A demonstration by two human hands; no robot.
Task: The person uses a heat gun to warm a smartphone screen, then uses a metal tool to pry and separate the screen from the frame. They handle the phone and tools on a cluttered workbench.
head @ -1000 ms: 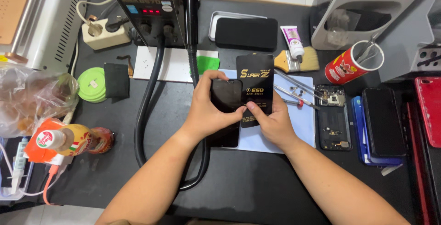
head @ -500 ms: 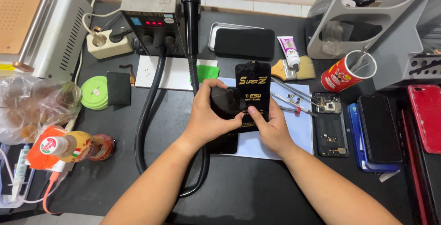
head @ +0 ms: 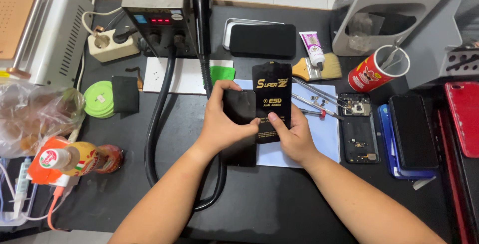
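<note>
Holding: both hands meet over the middle of the black mat, each closed on something.
Left hand: the left hand wraps a black phone, thumb across its dark face, fingers curled over its top edge and left side.
Right hand: the right hand pinches a flat black packet with yellow lettering, thumb pressed on its lower front, fingers behind.
Phone and packet: side by side and touching, the packet's left edge overlapping the phone; both lie above a pale blue sheet.
Right of the hands: metal tweezers rest on the sheet; beside it an opened phone frame, then a dark phone on a blue one nearer the right edge.
Far edge: a heat station with a red display, its black hose looping down the mat, a brush, a red cup of tools.
Left edge: a green tape roll and a sauce bottle.
</note>
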